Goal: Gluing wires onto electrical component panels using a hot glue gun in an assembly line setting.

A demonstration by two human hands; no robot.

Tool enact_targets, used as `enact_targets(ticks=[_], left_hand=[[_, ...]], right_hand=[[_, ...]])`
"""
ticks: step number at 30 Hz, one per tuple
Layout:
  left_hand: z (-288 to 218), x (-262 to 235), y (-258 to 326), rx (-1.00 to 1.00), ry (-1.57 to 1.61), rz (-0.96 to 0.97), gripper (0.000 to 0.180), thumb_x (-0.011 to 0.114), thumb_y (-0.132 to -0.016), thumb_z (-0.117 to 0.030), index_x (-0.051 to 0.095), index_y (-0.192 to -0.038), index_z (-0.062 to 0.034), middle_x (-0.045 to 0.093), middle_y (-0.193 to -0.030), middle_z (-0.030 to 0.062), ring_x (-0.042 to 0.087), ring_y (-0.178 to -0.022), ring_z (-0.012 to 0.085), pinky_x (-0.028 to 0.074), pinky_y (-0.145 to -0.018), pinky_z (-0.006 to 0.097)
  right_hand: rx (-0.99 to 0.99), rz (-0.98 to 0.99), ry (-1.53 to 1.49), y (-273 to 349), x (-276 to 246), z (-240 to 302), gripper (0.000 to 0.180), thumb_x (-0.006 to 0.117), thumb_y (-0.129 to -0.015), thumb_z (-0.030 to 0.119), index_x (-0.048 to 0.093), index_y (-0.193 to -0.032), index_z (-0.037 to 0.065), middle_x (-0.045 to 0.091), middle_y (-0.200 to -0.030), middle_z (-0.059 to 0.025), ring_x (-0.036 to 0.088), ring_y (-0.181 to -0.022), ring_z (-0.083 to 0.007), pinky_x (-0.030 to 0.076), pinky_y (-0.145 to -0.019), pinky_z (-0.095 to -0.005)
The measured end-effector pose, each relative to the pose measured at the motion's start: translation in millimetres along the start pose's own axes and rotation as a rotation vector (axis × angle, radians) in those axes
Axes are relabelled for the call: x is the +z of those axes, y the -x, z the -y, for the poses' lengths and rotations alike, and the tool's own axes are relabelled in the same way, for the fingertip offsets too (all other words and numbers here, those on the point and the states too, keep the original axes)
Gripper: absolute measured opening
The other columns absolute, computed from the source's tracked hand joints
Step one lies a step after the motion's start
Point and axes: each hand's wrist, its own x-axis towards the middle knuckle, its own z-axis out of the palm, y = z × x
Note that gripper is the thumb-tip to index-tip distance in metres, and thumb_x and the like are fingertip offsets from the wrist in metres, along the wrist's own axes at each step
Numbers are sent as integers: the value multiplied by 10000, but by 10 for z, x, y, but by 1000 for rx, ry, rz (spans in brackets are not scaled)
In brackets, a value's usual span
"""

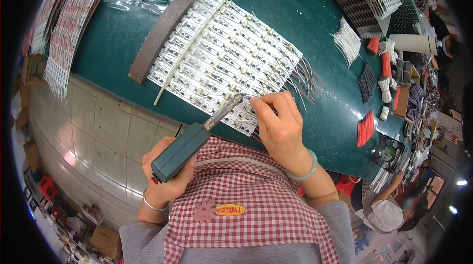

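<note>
My left hand [183, 181] is wrapped round the dark green handle of a soldering gun [181, 151]. Its metal tip points up and right, to the near edge of a white panel of small circuit boards [217, 59]. Just right of that tip, my right hand [281, 128] is closed in a pinch low over the panel. What sits between its fingertips is too small to make out. Red, black and white wires [308, 84] stick out from the panel's right edge. A thin pale rod [197, 42] and a brown bar [162, 35] lie across the panel's left part.
On the green table [315, 37], white [347, 42], black [366, 82] and red wire bundles [365, 129] lie to the right, near a small fan [388, 153]. Wired panels [79, 22] hang over the left edge. A co-worker [389, 214] sits at lower right.
</note>
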Motion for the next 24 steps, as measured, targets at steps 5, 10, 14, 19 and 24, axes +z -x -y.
enact_targets(ticks=[5, 10, 14, 19, 24], left_hand=[[-10, -2, -9, 9, -40, 19, 218, 755, -724, 51, 693, -932, 58, 676, -835, 121, 657, -676, 208, 509, -625, 291], [7, -30, 15, -30, -56, 70, 267, 775, -738, 5, 688, -985, 58, 683, -895, 128, 660, -728, 211, 517, -672, 297], [50, -20, 65, -42, -12, 38, 266, 777, -734, 3, 693, -979, 61, 673, -877, 126, 653, -712, 211, 512, -654, 303], [120, -18, 175, -118, 83, -33, 222, 765, -712, 42, 710, -925, 69, 665, -807, 131, 658, -652, 222, 511, -592, 304], [117, -25, 201, -80, 85, -57, 246, 762, -716, 50, 720, -956, 79, 701, -863, 154, 694, -703, 239, 539, -627, 309]], right_hand=[[-9, 15, 1, -4, -5, 0, 334, 668, -694, -106, 698, -1015, -20, 596, -904, -97, 578, -790, -258, 509, -645, -355], [-17, 41, -6, -11, -21, -9, 358, 658, -669, -101, 694, -1019, -35, 599, -922, -107, 577, -806, -267, 510, -658, -360], [-20, 45, -1, -3, -16, -6, 362, 659, -663, -99, 693, -1018, -39, 600, -928, -109, 579, -810, -268, 510, -658, -361], [-20, 46, 17, -11, -21, 14, 358, 662, -663, -95, 693, -1015, -37, 600, -924, -107, 582, -814, -265, 510, -658, -359], [-21, 8, 40, -3, 12, 16, 340, 668, -670, -88, 697, -1003, -27, 605, -925, -101, 587, -816, -260, 505, -655, -355]])
